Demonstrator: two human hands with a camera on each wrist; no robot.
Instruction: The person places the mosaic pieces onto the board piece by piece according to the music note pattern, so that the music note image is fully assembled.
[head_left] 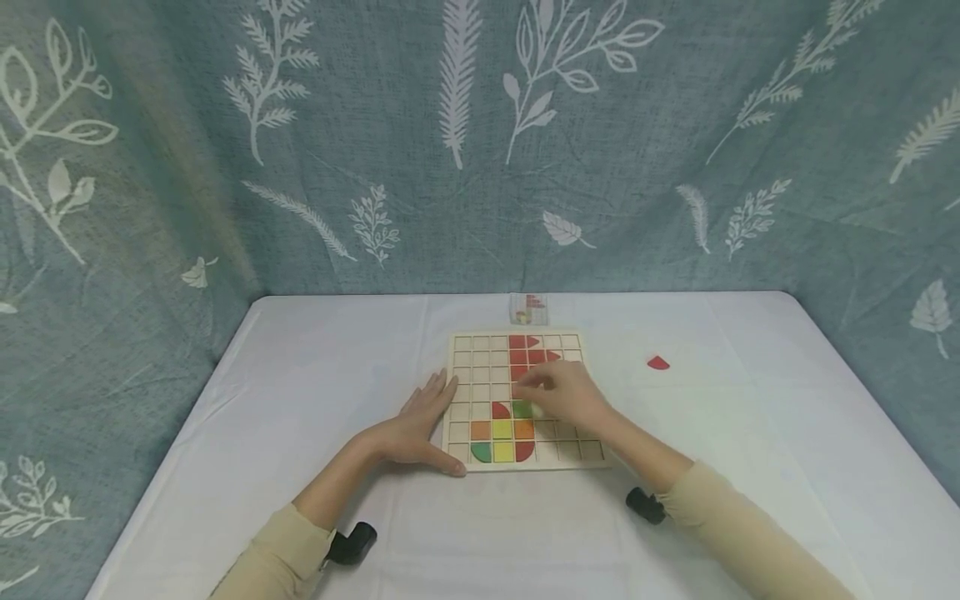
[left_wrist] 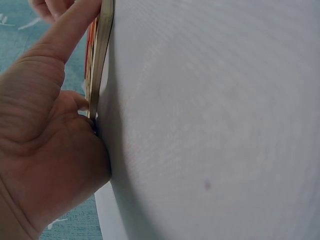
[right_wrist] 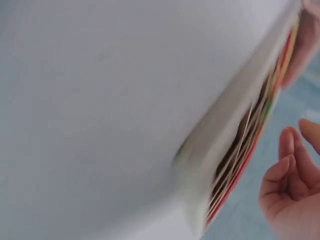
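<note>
A pale wooden grid board (head_left: 480, 358) lies on the table. My left hand (head_left: 412, 429) rests along its left edge with fingers spread and thumb at the near left corner; in the left wrist view, the left thumb (left_wrist: 55, 42) reaches to the board's side (left_wrist: 102, 45). Over the middle of the grid hovers my right hand (head_left: 566, 396), fingers loosely bent. No piece shows between the right fingers (right_wrist: 287, 170) in the right wrist view. Red pieces (head_left: 517, 357) form a column near the fingertips. Below are a green piece (head_left: 521, 409), yellow squares (head_left: 503, 452) and an orange square (head_left: 480, 431).
A loose red fan-shaped piece (head_left: 658, 363) lies on the white-covered table (head_left: 337, 358), right of the board. Behind the board sits a small patterned card (head_left: 528, 309). Leaf-printed blue-green cloth (head_left: 420, 125) hangs behind the table. Each wrist carries a black camera (head_left: 352, 543).
</note>
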